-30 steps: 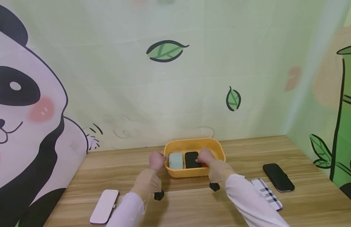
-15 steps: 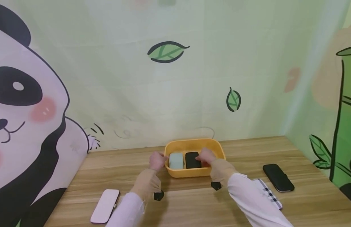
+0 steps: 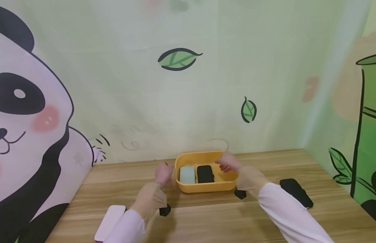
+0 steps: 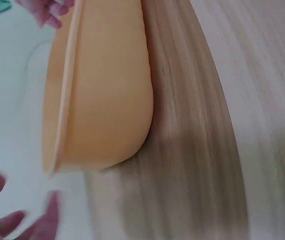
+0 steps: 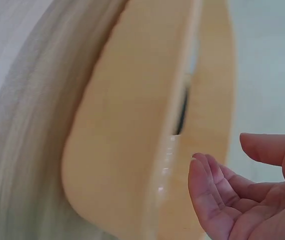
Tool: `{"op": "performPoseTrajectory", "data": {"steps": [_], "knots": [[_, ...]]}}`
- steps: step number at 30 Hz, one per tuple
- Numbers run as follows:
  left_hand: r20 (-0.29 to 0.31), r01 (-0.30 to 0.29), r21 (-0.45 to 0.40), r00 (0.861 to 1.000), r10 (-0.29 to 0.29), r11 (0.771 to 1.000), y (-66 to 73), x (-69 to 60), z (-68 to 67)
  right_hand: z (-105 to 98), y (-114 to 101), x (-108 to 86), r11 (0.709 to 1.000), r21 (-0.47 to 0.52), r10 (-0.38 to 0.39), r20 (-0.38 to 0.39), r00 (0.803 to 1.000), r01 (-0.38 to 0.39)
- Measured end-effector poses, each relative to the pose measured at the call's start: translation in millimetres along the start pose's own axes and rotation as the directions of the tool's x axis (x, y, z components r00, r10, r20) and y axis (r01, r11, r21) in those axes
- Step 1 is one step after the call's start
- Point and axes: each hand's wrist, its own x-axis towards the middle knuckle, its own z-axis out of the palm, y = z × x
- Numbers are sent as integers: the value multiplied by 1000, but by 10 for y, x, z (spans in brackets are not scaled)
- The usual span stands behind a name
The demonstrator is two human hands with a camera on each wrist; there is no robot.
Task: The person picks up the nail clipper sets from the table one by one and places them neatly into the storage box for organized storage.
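Note:
In the head view a yellow bin (image 3: pixel 206 188) holds a pale blue phone case (image 3: pixel 187 174) on its left and a black phone case (image 3: pixel 205 173) beside it. My left hand (image 3: pixel 163 173) is just off the bin's left end; the left wrist view has its fingers (image 4: pixel 45 222) spread and apart from the rim. Over the bin's right part hovers my right hand (image 3: pixel 228 161), holding nothing. Its fingers are loosely bent with the thumb away from them in the right wrist view, where a sliver of a dark case (image 5: pixel 183 112) shows past the rim.
On the wooden table (image 3: pixel 203 222) lie a pale pink phone case (image 3: pixel 110 222) at the front left and another black phone case (image 3: pixel 296 192) at the right. A wall with panda and leaf prints (image 3: pixel 177 59) stands behind the bin.
My right hand has let go of the black phone case in the bin and risen to the right. The left hand has come off the bin's rim, moving left. My right arm now hides the checked case.

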Motion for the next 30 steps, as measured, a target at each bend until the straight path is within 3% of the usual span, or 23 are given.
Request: {"op": "performPoseTrajectory", "data": {"steps": [1,4,6,9,17,20,26,30], "knots": [[-35,0,5,999,0,1000,148,-104,-68,-36,-21,0,999,25,32,-1,999,-32],[-143,-107,-48,985,99,993,388,-289,-142,-150,-54,17,994,50,92,4,996,-92],[-186,-176,-78,969,160,981,485,-348,-133,-233,-70,-1,994,46,101,17,995,-102],[-204,-225,-157,960,191,962,633,-452,-98,-350,-79,-49,995,34,94,56,994,-96],[-92,-248,-360,969,230,899,875,-719,116,-648,-26,-245,997,44,49,188,981,-58],[-54,-267,-426,961,270,864,949,-824,208,-774,-17,-343,996,76,18,198,980,-34],[56,-294,-548,921,385,783,1054,-1048,380,-970,71,-521,996,84,0,201,980,-17],[158,-253,-590,895,417,767,1093,-1204,518,-1055,198,-660,997,71,4,226,974,-21]]}}
